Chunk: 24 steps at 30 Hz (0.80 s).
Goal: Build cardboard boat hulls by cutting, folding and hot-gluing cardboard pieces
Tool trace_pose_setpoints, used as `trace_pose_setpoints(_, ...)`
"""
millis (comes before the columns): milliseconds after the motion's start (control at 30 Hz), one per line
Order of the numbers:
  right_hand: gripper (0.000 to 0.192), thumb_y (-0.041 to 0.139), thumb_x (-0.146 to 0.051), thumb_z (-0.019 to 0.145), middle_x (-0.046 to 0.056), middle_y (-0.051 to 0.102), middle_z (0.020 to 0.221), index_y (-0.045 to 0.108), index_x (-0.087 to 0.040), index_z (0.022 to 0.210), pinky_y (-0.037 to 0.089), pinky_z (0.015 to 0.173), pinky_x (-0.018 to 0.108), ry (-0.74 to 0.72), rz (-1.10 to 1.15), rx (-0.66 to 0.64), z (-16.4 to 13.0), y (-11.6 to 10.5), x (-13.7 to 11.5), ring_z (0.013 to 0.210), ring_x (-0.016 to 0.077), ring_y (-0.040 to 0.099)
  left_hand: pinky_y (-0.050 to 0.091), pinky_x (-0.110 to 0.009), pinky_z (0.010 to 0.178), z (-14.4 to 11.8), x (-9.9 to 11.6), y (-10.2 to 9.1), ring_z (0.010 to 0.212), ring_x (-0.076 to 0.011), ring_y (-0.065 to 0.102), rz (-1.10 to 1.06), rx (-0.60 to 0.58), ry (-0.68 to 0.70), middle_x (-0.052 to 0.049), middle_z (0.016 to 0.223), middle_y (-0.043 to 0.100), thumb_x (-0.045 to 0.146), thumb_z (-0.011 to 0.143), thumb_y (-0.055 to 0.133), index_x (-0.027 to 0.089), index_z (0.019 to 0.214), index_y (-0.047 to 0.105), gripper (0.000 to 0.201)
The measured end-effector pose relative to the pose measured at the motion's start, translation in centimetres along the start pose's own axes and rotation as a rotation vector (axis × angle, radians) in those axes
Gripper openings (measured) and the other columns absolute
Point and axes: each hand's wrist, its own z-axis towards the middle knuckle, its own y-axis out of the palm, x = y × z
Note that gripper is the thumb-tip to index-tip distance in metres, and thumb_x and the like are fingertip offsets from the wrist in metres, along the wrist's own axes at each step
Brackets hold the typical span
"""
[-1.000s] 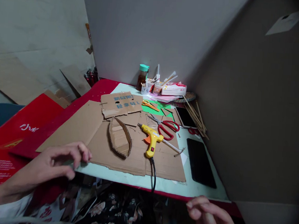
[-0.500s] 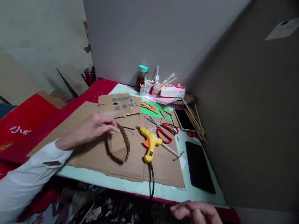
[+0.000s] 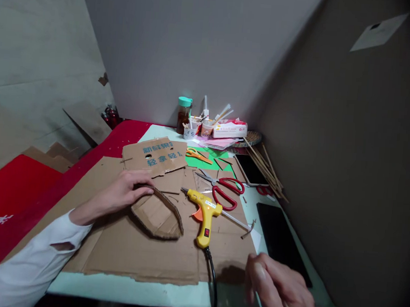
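Observation:
My left hand [image 3: 134, 191] grips the far left end of a boat-shaped cardboard tray [image 3: 160, 212], thumb inside the wall. The tray has a flat floor and low raised sides, and its left tip is hidden by my fingers. Over the table's near right part, my right hand [image 3: 277, 289] is closed with curled fingers. Whatever it may hold is hidden. Between the hands lies a yellow glue gun [image 3: 206, 214] with an orange trigger, its nozzle pointing to the far left and a glue stick [image 3: 237, 220] sticking out behind.
Red-handled scissors [image 3: 223, 190] lie beyond the glue gun, orange scissors [image 3: 199, 155] farther back. A printed cardboard piece [image 3: 165, 159] rests on the large cardboard sheet [image 3: 141, 261]. A black tablet [image 3: 283, 243], wooden sticks [image 3: 265, 171], a bottle [image 3: 183, 117] and cups [image 3: 207, 128] stand or lie around.
The view has shifted, showing more of the table's near side. My right hand has come up from below the table edge to above it. The tray has turned slightly in my left hand.

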Motion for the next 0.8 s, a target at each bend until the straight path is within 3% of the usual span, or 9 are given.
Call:
trace_pose_setpoints(33,0.048,0.044,-0.025,0.099,-0.004,0.042,0.047,0.044,-0.018,0.052,0.03,0.046,0.023,-0.102,-0.012,-0.032,1.2,0.0,-0.1,0.04,0.0066,0.041,0.044,-0.029,0.075,0.0,0.2,-0.4,0.079,-0.0238,0.063,-0.011,0.046,-0.032,-0.005,0.081,0.072,0.034,0.081,0.069,0.024,0.079,0.076,0.012)
trace_pose_setpoints(167,0.045,0.046,-0.02,0.099,-0.004,0.048,0.047,0.051,-0.018,0.054,0.032,0.044,0.02,-0.226,0.025,-0.192,5.6,0.7,-0.4,0.04,0.0056,0.044,0.044,-0.027,0.071,-0.3,1.1,-1.6,0.078,-0.0243,0.062,-0.075,0.222,-0.137,-0.005,0.082,0.072,0.04,0.079,0.07,0.023,0.079,0.073,0.018)
trace_pose_setpoints(233,0.036,0.049,-0.022,0.099,-0.004,0.055,0.053,0.057,-0.018,0.064,0.037,0.047,0.018,-0.194,0.108,-0.224,7.5,1.5,-0.4,0.045,0.0062,0.051,0.045,-0.027,0.067,-0.4,1.5,-1.8,0.078,-0.0246,0.062,-0.115,0.291,-0.175,-0.004,0.081,0.072,0.042,0.078,0.069,0.023,0.079,0.072,0.019)
trace_pose_setpoints(333,0.011,0.057,-0.027,0.096,0.001,0.069,0.081,0.065,-0.02,0.096,0.049,0.06,0.018,-0.078,0.205,-0.198,9.8,3.0,-0.4,0.066,0.0107,0.066,0.047,-0.027,0.068,-0.7,2.0,-1.7,0.084,-0.0261,0.064,-0.168,0.371,-0.23,-0.003,0.087,0.074,0.043,0.079,0.069,0.025,0.085,0.073,0.019)
trace_pose_setpoints(467,0.035,0.059,-0.035,0.094,0.008,0.07,0.11,0.057,-0.021,0.127,0.056,0.073,0.025,0.027,0.351,-0.279,11.7,5.0,-1.1,0.094,0.0179,0.07,0.051,-0.031,0.084,-1.2,2.3,-1.0,0.102,-0.0294,0.066,-0.22,0.426,-0.297,-0.004,0.104,0.078,0.045,0.078,0.07,0.026,0.098,0.077,0.028)
trace_pose_setpoints(567,0.045,0.06,-0.034,0.094,0.004,0.072,0.095,0.053,-0.022,0.136,0.054,0.07,0.025,0.019,0.363,-0.348,12.3,6.2,-1.7,0.081,0.0164,0.068,0.049,-0.036,0.096,-1.4,2.6,-0.3,0.109,-0.0313,0.066,-0.286,0.433,-0.378,-0.004,0.109,0.078,0.046,0.074,0.073,0.028,0.099,0.079,0.032)
trace_pose_setpoints(667,0.037,0.054,-0.032,0.097,-0.001,0.067,0.075,0.058,-0.023,0.133,0.049,0.065,0.024,0.001,0.329,-0.338,12.4,7.0,-1.5,0.066,0.0137,0.062,0.047,-0.041,0.102,-1.5,3.0,0.2,0.11,-0.0334,0.066,-0.344,0.403,-0.485,-0.003,0.109,0.079,0.048,0.065,0.079,0.029,0.093,0.08,0.034)
trace_pose_setpoints(800,0.031,0.052,-0.031,0.098,0.001,0.069,0.1,0.063,-0.027,0.127,0.05,0.065,0.022,0.073,0.432,-0.35,12.3,7.1,-0.4,0.077,0.0137,0.064,0.057,-0.041,0.086,-1.6,3.8,0.7,0.093,-0.0331,0.072,-0.635,0.153,-0.649,-0.006,0.093,0.08,0.053,0.057,0.084,0.027,0.081,0.08,0.035)
